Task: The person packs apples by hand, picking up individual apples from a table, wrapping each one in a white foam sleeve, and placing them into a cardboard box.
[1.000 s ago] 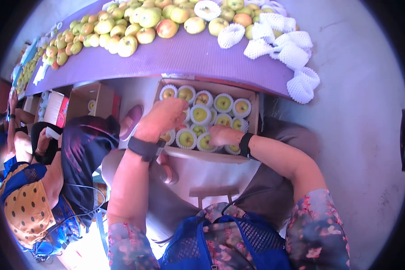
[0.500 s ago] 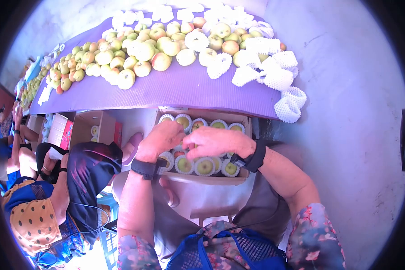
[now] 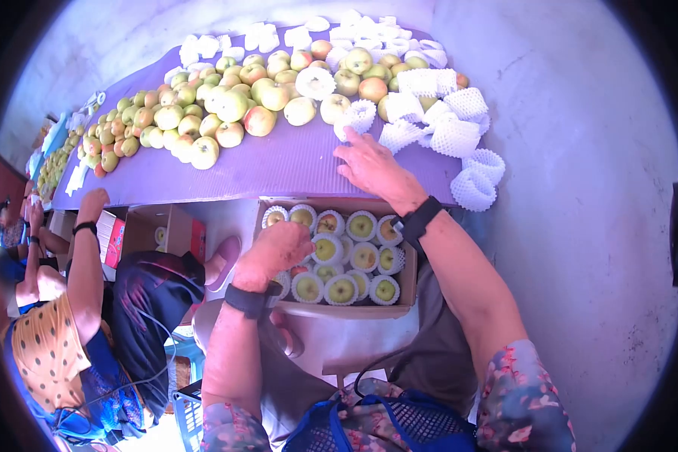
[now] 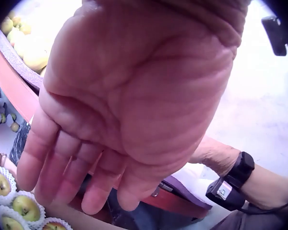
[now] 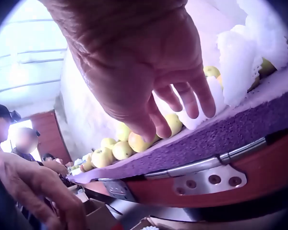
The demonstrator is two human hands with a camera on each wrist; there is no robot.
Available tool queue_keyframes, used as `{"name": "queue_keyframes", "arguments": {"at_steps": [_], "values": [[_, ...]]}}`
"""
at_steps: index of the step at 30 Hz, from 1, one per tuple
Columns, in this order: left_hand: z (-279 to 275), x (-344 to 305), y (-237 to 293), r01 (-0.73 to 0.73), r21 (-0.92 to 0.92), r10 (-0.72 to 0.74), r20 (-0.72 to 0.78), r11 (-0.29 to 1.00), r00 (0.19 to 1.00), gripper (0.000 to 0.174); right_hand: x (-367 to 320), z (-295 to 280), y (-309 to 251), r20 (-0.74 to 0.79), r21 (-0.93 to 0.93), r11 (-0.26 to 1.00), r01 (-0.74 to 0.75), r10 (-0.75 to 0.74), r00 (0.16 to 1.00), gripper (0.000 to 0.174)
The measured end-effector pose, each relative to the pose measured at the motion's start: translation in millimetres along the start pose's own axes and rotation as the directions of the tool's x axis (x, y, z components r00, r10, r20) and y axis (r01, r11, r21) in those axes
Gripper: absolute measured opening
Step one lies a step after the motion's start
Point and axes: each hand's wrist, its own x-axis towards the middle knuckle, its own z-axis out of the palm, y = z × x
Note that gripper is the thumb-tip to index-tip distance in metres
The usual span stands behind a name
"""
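Note:
My left hand (image 3: pixel 281 247) hovers over the left part of a cardboard box (image 3: pixel 358 309), its fingers loosely extended with nothing in them. Inside the box, green-yellow apples (image 3: pixel 328 248) sit in rows, each in a white foam net. In the left wrist view the palm (image 4: pixel 129 96) shows bare. My right hand (image 3: pixel 377 169) reaches over the purple mat (image 3: pixel 271 169), fingers spread and lightly bent. Its fingertips are right at a white foam net (image 3: pixel 356 117) lying at the front of the pile. The right wrist view also shows the fingers (image 5: pixel 201 93) holding nothing.
A long heap of loose apples (image 3: pixel 226 105) covers the mat. More foam nets (image 3: pixel 453 135) lie to its right and along its back. A neighbouring person (image 3: pixel 53 324) sits at left by another open box (image 3: pixel 158 233). A metal-hinged red table edge (image 5: pixel 249 172) runs below the mat.
My right hand, over the box among the apples before, has moved up and forward onto the mat beside the foam nets. The left hand has stayed over the box's left side.

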Motion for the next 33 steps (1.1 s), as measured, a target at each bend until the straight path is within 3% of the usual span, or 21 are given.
{"name": "queue_keyframes", "arguments": {"at_steps": [3,9,12,13,16,21,23,25,27,28,33], "values": [[8.8,0.4,-4.4,-0.020,-0.082,0.016,-0.049,0.996,0.999,0.020,11.5,8.2,7.0,0.026,-0.085,0.995,-0.046,0.049,0.998,0.030],[2.9,1.2,-0.8,-0.014,-0.037,0.011,-0.079,0.999,0.997,0.019,26.2,18.1,23.8,0.013,-0.159,0.983,-0.094,0.097,0.995,0.028],[0.7,3.1,-0.2,0.011,0.084,0.003,-0.160,0.996,0.987,0.018,25.6,11.0,22.8,-0.069,-0.163,0.983,-0.080,0.070,0.995,0.026],[-1.4,3.4,2.3,0.001,0.076,0.019,-0.261,0.997,0.965,0.018,26.0,3.3,18.5,-0.109,-0.156,0.985,-0.074,0.057,0.992,0.026],[-8.2,6.7,11.7,-0.013,0.015,0.019,-0.532,1.000,0.847,0.022,26.1,-21.4,-0.2,-0.238,0.105,0.994,-0.035,0.060,0.969,0.028],[-16.7,14.0,24.3,-0.041,-0.136,-0.081,-0.779,0.990,0.622,0.045,17.7,-38.8,-38.3,-0.104,0.569,0.821,-0.044,0.125,0.987,0.027],[-14.0,16.4,26.8,-0.033,-0.087,-0.052,-0.808,0.996,0.587,0.050,13.2,-40.4,-53.2,-0.026,0.677,0.732,-0.070,0.119,0.992,0.028],[-12.3,17.7,29.0,-0.047,-0.076,-0.036,-0.825,0.996,0.564,0.050,10.0,-34.4,-61.3,-0.013,0.703,0.710,-0.042,0.071,0.997,0.030],[-10.9,20.4,24.6,-0.055,-0.121,-0.063,-0.792,0.991,0.608,0.044,9.0,-27.9,-64.9,0.024,0.753,0.656,-0.051,0.050,0.998,0.032],[-9.7,22.8,22.4,-0.059,-0.144,-0.075,-0.773,0.988,0.631,0.041,8.9,-27.8,-65.4,0.018,0.738,0.673,-0.048,0.051,0.999,0.032],[-12.1,21.5,17.8,-0.023,-0.180,-0.136,-0.814,0.983,0.565,0.025,11.0,-25.4,-59.5,-0.011,0.647,0.760,-0.064,0.094,0.996,0.027]]}}
